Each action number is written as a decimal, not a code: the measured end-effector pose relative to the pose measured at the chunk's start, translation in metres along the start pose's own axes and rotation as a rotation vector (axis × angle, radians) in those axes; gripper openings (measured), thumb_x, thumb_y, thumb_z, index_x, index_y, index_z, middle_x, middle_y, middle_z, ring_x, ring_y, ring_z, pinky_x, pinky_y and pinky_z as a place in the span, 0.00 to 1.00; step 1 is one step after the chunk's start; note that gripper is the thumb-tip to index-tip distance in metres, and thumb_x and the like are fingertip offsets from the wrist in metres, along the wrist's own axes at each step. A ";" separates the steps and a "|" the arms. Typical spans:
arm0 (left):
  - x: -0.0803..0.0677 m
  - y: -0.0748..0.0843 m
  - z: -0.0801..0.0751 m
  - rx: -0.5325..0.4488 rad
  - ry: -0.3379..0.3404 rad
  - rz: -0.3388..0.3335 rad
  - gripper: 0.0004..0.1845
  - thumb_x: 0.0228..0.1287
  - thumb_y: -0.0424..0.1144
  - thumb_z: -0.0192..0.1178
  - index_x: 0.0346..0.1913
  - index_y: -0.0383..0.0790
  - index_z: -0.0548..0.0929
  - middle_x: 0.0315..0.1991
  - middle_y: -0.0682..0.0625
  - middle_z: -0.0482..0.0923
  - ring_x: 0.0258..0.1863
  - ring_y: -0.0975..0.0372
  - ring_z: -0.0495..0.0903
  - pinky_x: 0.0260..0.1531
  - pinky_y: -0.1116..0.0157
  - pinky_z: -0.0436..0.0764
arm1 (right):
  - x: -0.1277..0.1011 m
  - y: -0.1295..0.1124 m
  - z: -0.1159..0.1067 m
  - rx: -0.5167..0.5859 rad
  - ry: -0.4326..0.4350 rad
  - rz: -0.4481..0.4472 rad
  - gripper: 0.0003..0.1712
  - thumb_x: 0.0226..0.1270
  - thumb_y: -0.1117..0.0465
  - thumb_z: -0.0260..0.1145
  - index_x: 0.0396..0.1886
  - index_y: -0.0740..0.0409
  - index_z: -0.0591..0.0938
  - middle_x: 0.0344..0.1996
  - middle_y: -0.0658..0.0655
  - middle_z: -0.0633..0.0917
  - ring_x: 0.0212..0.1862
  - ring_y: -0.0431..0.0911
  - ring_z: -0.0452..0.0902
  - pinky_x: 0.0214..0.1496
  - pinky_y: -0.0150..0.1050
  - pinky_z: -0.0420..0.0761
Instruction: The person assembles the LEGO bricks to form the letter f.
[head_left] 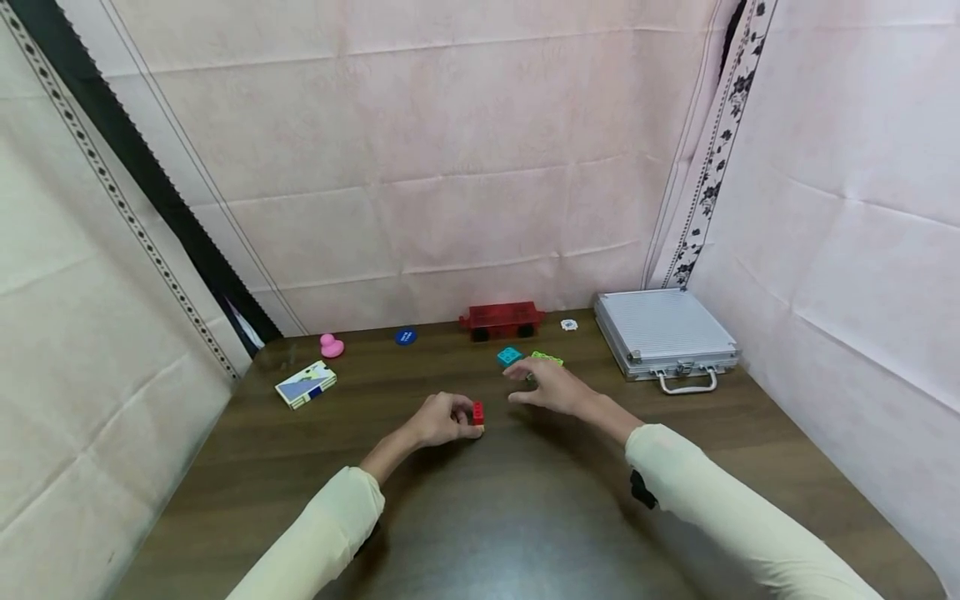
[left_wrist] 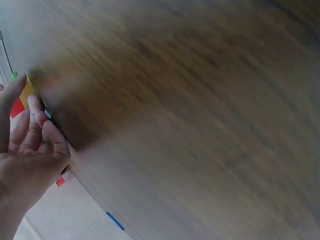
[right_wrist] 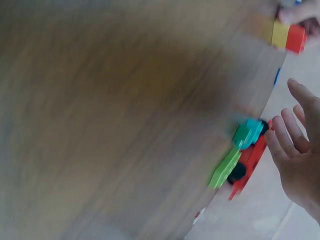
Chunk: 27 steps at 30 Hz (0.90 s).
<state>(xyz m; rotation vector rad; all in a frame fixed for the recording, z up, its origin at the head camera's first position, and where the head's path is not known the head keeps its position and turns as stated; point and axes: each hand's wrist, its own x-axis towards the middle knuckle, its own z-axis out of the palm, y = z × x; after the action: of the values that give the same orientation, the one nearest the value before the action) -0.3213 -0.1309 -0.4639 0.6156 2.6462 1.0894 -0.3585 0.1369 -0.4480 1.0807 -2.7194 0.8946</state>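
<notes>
My left hand [head_left: 444, 419] pinches a small stack of a red brick on a yellow brick [head_left: 477, 415] at the middle of the wooden table [head_left: 480, 508]; the left wrist view shows the fingers [left_wrist: 35, 125] curled against the yellow and red stack [left_wrist: 24, 95]. My right hand [head_left: 543, 385] hovers open just right of it, fingers spread and holding nothing, close to a teal brick [head_left: 509, 356] and a green flat brick [head_left: 547, 358]. The right wrist view shows these bricks [right_wrist: 240, 150], the stack [right_wrist: 288, 36] and the open fingers [right_wrist: 290, 140].
A red wheeled toy base [head_left: 501, 320] stands at the back wall. A silver case [head_left: 663, 337] lies at the back right. A pink duck [head_left: 331, 346], a blue disc [head_left: 405, 336], a card box [head_left: 305, 384] and a small white piece [head_left: 569, 325] lie further back.
</notes>
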 end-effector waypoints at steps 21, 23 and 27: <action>0.001 0.008 0.003 0.038 0.043 0.104 0.23 0.63 0.38 0.76 0.59 0.35 0.84 0.43 0.50 0.85 0.36 0.62 0.80 0.33 0.68 0.80 | -0.004 0.072 -0.024 -0.067 0.109 0.281 0.28 0.69 0.57 0.75 0.64 0.66 0.81 0.59 0.66 0.84 0.61 0.59 0.81 0.61 0.55 0.80; 0.001 0.008 0.003 0.038 0.053 0.114 0.22 0.63 0.37 0.76 0.57 0.34 0.85 0.42 0.49 0.85 0.34 0.61 0.81 0.32 0.68 0.80 | -0.003 0.073 -0.022 -0.073 0.094 0.297 0.30 0.70 0.56 0.75 0.66 0.67 0.80 0.60 0.67 0.84 0.61 0.60 0.80 0.61 0.55 0.80; 0.002 0.008 0.003 0.032 0.069 0.107 0.19 0.62 0.37 0.76 0.54 0.35 0.86 0.41 0.50 0.85 0.34 0.63 0.80 0.31 0.69 0.80 | 0.000 0.075 -0.017 -0.102 0.082 0.294 0.32 0.70 0.55 0.74 0.66 0.70 0.79 0.60 0.68 0.83 0.60 0.60 0.80 0.60 0.56 0.80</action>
<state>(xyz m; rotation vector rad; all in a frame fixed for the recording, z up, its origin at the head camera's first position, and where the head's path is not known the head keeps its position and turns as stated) -0.3197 -0.1231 -0.4602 0.7467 2.7217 1.1185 -0.4094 0.1900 -0.4710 0.6224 -2.8638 0.8013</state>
